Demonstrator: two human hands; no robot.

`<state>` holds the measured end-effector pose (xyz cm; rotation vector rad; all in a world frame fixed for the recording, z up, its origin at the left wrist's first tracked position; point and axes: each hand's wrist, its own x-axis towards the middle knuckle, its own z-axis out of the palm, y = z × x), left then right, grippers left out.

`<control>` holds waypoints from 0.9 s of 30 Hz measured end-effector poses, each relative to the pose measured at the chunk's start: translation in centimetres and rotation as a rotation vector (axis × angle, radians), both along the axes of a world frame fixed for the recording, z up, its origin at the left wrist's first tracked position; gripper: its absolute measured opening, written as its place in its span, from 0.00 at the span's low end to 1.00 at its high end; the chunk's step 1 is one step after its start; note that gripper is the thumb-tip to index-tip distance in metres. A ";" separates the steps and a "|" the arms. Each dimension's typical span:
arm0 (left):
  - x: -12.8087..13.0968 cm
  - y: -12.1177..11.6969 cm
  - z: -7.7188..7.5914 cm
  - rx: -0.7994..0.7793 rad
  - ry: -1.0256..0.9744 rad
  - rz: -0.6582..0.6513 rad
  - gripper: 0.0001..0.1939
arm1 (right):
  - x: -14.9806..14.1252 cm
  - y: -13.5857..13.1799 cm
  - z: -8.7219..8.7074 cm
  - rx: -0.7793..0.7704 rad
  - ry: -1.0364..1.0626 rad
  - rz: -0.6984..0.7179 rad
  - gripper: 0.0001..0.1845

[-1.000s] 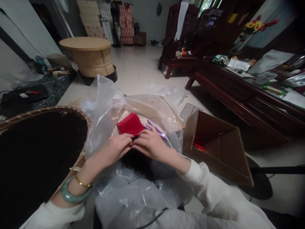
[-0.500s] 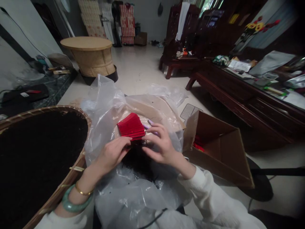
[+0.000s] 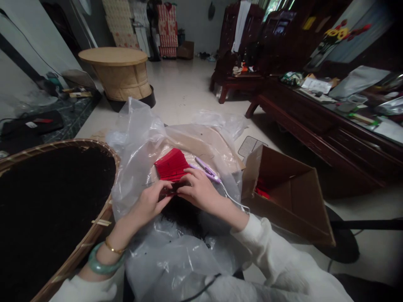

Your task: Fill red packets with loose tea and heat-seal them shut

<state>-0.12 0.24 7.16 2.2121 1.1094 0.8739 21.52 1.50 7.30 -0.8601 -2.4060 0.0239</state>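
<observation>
Between my hands is a small dark red packet (image 3: 168, 190), partly covered by my fingers. My left hand (image 3: 155, 199) is closed on its left side, thumb and fingers pinching it. At the right end, my right hand (image 3: 199, 189) pinches the same packet. Just beyond lies a fanned stack of red packets (image 3: 171, 165). A purple clamp like a hair straightener (image 3: 206, 169), with a white cord, rests beside the stack. Below my hands, a heap of dark, dry shreds like tea leaves (image 3: 182, 216) lies in a clear plastic bag (image 3: 176, 256).
A wide woven basket (image 3: 113, 167) full of dark leaves stands at my left. To the right is an open cardboard box (image 3: 292, 188) with red pieces inside. A dark wooden table (image 3: 315, 121) and a round wicker table (image 3: 115, 56) stand farther off.
My right hand has moved left and closed on the packet, uncovering the purple clamp. My left hand has shifted slightly, and the packet now shows between both hands.
</observation>
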 end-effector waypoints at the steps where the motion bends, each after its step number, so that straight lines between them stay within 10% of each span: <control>1: 0.0 0.1 -0.1 -0.011 -0.015 0.007 0.07 | 0.0 0.2 -0.1 -0.021 -0.010 0.004 0.09; 17: 1.4 1.6 -2.3 -0.221 -0.380 0.330 0.14 | -0.5 3.3 -0.2 -0.236 -0.061 -0.008 0.13; 27: 2.5 2.8 -1.5 -0.365 -0.537 0.458 0.16 | -0.9 3.6 -2.2 -0.946 0.815 -0.149 0.24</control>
